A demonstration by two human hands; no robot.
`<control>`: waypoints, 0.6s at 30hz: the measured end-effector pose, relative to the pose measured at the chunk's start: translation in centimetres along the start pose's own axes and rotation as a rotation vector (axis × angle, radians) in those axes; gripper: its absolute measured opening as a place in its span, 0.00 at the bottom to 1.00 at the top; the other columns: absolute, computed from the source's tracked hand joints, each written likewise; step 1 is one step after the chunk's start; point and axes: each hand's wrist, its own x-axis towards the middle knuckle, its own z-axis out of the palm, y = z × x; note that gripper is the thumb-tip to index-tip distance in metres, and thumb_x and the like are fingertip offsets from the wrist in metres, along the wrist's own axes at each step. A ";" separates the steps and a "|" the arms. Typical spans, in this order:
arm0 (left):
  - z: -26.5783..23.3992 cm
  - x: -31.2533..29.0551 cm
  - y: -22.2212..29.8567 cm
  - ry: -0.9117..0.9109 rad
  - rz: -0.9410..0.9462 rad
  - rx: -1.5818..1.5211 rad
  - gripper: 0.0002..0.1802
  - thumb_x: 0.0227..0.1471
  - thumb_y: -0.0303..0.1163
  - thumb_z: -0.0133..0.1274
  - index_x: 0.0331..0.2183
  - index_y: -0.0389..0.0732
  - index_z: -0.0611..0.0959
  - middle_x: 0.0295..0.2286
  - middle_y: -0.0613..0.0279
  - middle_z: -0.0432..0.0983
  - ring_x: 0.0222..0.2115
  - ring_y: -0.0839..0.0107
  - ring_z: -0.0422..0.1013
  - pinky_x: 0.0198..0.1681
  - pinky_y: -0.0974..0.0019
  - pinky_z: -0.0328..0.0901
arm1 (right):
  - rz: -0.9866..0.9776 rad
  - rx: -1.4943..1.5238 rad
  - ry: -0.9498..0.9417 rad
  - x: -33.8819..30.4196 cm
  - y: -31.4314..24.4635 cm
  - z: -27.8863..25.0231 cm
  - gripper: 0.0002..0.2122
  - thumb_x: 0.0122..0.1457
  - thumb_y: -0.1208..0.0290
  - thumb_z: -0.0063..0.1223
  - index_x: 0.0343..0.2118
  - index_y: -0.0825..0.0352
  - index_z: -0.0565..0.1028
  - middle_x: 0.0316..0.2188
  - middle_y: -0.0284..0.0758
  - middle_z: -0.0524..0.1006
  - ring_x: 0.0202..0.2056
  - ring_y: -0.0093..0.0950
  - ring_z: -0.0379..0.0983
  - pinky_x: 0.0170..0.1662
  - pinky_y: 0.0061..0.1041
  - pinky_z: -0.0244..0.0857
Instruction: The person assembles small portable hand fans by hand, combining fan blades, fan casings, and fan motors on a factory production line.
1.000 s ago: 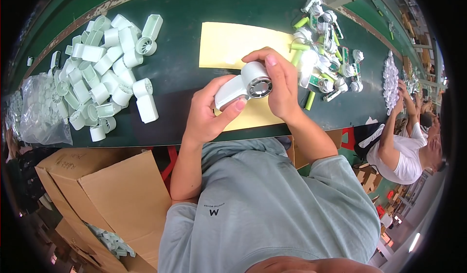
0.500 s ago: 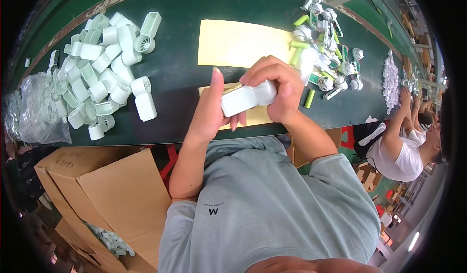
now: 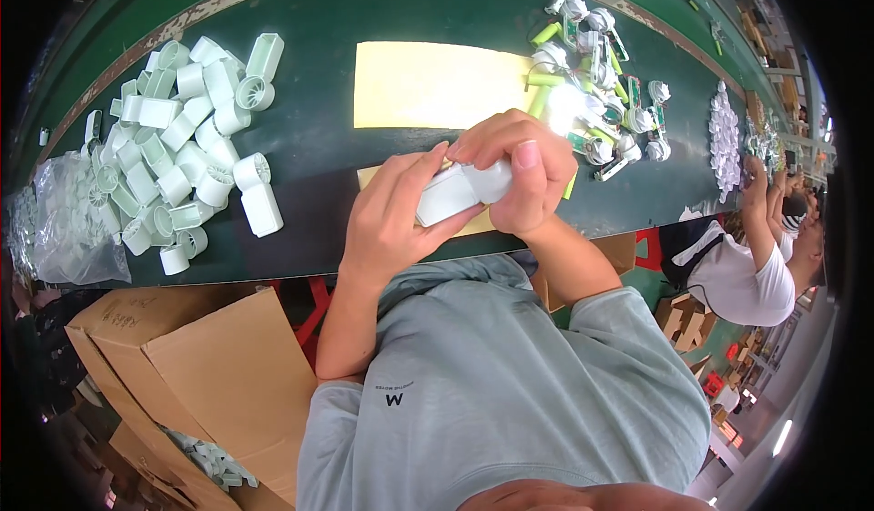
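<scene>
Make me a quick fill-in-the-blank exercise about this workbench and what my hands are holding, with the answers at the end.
1. Beyond the left hand and right hand, which hold a pale casing, lies a sheet coloured ____.
2. The heap of pale shells lies to your ____.
3. The circuit assemblies lie to your ____.
4. The worktop is dark ____.

Answers: yellow; left; right; green.

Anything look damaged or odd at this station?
Mainly the rail along the green table's far edge: patchy pale paint with brown showing, so it looks worn. Glare also hides part of the circuit-board assemblies. The white handheld fan in the left hand and right hand shows no obvious damage, though partly covered.
</scene>
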 end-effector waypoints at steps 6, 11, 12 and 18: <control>0.4 0.2 0.4 0.073 0.059 0.084 0.31 0.32 0.30 0.72 0.41 0.33 0.78 0.33 0.55 0.75 0.30 0.61 0.74 0.30 0.65 0.71 | 0.002 -0.012 -0.011 0.7 -0.4 0.1 0.19 0.67 0.69 0.33 0.20 0.72 0.70 0.20 0.45 0.76 0.22 0.31 0.72 0.27 0.26 0.68; -0.2 0.8 0.5 -0.004 0.112 0.140 0.28 0.29 0.30 0.70 0.37 0.33 0.79 0.34 0.55 0.74 0.31 0.60 0.72 0.33 0.61 0.69 | 0.010 -0.028 -0.015 0.7 -0.4 0.2 0.19 0.67 0.70 0.34 0.20 0.72 0.70 0.19 0.44 0.76 0.20 0.28 0.71 0.25 0.24 0.65; -0.3 0.8 0.5 -0.015 0.128 0.167 0.28 0.29 0.31 0.70 0.37 0.33 0.79 0.34 0.55 0.74 0.31 0.59 0.72 0.35 0.60 0.68 | 0.014 -0.033 -0.019 0.7 -0.3 0.2 0.19 0.67 0.70 0.34 0.20 0.72 0.70 0.19 0.44 0.75 0.20 0.27 0.70 0.25 0.24 0.64; -0.3 0.5 -0.1 -0.031 0.148 0.169 0.27 0.31 0.32 0.70 0.37 0.33 0.79 0.34 0.55 0.74 0.33 0.59 0.71 0.37 0.59 0.67 | 0.071 -0.070 -0.062 0.5 -0.4 0.0 0.19 0.67 0.69 0.35 0.18 0.69 0.66 0.19 0.45 0.75 0.20 0.26 0.70 0.24 0.23 0.63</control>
